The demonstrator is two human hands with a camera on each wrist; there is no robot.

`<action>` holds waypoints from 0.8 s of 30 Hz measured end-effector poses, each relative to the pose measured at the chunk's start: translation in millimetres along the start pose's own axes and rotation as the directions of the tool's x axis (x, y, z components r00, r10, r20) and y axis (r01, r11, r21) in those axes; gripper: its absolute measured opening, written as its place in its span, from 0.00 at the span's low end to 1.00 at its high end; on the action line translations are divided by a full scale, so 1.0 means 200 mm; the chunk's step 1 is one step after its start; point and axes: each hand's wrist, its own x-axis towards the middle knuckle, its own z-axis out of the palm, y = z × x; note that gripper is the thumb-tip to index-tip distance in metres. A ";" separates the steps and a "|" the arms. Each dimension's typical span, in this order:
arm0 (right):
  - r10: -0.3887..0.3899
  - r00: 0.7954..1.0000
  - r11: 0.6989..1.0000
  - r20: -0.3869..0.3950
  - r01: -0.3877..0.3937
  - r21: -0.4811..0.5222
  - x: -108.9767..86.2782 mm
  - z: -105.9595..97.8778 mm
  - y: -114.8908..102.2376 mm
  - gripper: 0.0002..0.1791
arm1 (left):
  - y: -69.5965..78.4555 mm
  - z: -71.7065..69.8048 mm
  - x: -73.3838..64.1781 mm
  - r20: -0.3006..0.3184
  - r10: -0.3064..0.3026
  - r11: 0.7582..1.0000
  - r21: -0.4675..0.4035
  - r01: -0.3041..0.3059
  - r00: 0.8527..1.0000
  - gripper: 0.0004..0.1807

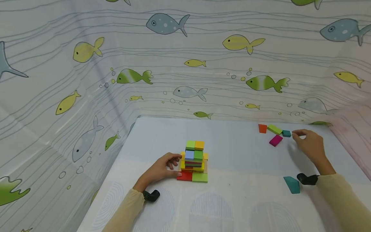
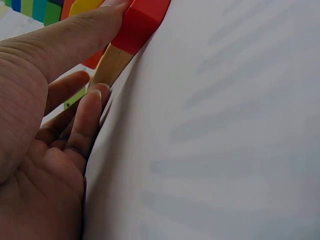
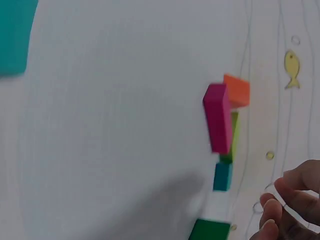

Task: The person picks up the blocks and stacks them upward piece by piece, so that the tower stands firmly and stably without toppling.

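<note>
A stack of coloured blocks (image 1: 193, 155) stands at the middle of the table. My left hand (image 1: 164, 166) rests against its left side. The thumb touches a red block (image 2: 142, 22) at the base, and the loosely bent fingers are by a bare wooden block (image 2: 114, 65). Toward the back right, my right hand (image 1: 311, 145) hovers beside a small teal block (image 1: 286, 133) with nothing visible between its bent fingers. Close to that hand lie a magenta block (image 1: 275, 140), a lime block (image 1: 274, 129) and an orange block (image 1: 262, 128). A dark green block (image 3: 210, 230) shows only in the right wrist view.
A larger teal block (image 1: 291, 185) lies near the right wrist, apart from the group. A light green block (image 1: 200, 177) sits at the front of the stack, next to the red one. Behind the white table (image 1: 232, 193) hangs a fish-patterned cloth (image 1: 214, 77).
</note>
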 end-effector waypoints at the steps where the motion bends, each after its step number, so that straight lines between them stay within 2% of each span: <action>1: 0.038 0.999 0.999 0.009 -0.037 -0.012 0.00 -0.01 0.04 0.27 | 0.00 0.00 0.00 -0.002 0.000 1.000 -0.002 0.000 1.000 0.38; 6: 0.154 0.987 0.987 0.045 -0.152 -0.058 -0.03 -0.05 0.17 0.28 | -0.02 0.00 0.00 -0.005 -0.009 1.000 -0.017 0.009 1.000 0.37; 10: 0.146 0.988 0.989 0.045 -0.146 -0.024 -0.04 -0.07 0.20 0.26 | -0.02 0.00 0.00 -0.011 -0.002 1.000 -0.020 0.002 1.000 0.37; 13: 0.144 0.983 0.989 0.112 -0.147 0.019 -0.04 -0.07 0.21 0.24 | -0.01 -0.01 0.01 -0.014 0.002 1.000 -0.017 -0.002 1.000 0.37; 17: 0.166 0.964 0.984 0.210 -0.176 0.030 -0.05 -0.07 0.22 0.25 | -0.01 -0.01 0.00 -0.008 -0.005 1.000 -0.017 0.005 1.000 0.37; 20: 0.167 0.964 0.985 0.207 -0.173 0.011 -0.06 -0.07 0.23 0.30 | -0.01 -0.01 0.00 -0.002 -0.013 1.000 -0.009 0.013 1.000 0.38; 24: 0.209 0.957 0.977 0.202 -0.211 -0.011 -0.08 -0.07 0.23 0.37 | -0.01 0.00 0.00 0.002 -0.011 1.000 0.012 0.011 1.000 0.38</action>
